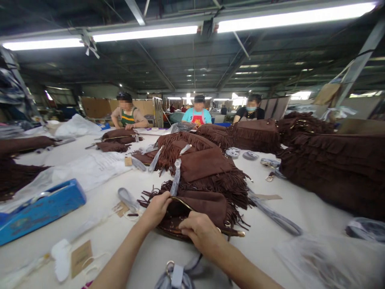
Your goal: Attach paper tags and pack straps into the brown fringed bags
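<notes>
A brown suede bag with fringe lies on the white table right in front of me. My left hand is closed on the left edge of the bag's opening. Fingers of my right hand are curled over the near rim of the same bag. A strap wrapped in clear plastic rises from the bag's top. More brown fringed bags are stacked just behind it.
A blue tray sits at the left, with paper tags and plastic wrap near it. Large piles of brown bags fill the right side. Three people sit at the far end. A wrapped strap lies to the right.
</notes>
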Motion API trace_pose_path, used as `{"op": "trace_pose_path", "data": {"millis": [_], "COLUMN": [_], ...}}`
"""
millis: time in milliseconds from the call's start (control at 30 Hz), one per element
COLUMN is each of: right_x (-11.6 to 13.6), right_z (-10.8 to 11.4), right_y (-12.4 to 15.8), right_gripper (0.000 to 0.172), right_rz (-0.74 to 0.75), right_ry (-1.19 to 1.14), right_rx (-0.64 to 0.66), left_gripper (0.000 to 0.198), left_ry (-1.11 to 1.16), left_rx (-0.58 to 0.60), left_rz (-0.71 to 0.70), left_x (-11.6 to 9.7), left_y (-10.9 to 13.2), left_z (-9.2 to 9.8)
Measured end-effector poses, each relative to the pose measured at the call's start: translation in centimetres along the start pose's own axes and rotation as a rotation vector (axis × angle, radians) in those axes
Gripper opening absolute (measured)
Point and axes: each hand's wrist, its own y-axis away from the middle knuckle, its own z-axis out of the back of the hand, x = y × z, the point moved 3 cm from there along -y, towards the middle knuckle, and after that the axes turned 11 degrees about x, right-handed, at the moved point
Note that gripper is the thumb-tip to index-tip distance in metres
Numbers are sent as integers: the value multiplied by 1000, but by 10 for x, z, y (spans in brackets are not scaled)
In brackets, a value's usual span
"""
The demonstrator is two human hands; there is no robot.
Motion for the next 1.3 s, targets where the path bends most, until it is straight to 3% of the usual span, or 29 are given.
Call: {"op": "trace_pose_path", "data": {"millis": [200, 533, 733, 933, 1200, 1300], "right_x": [-10, -16, -18, -24, -21, -22], "right_z": [-16, -30, -35, -30, -40, -43], "right_y": [-37, -50, -53, -46, -61, -64], "right_gripper": [18, 13, 8, 8, 8, 16], "right_rz": [-83, -69, 28, -104, -128, -106], "right_ry": [-47, -201, -690, -413, -431, -464], "right_rx": [-99, -158, -105, -170, -237, -266], "left_gripper": [20, 18, 16, 17, 16, 16], "left_ry": [145, 382, 468, 498, 443, 413], "left_rx": [-58, -79, -104, -105, -139, -145], "left_rz": [68, 121, 137, 142, 152, 161], "left_x": [13, 31, 35, 35, 38, 36], "left_y": [-7, -14, -13, -13, -15, -15], "left_z": [-3, -5, -7, -8, -10, -10]}}
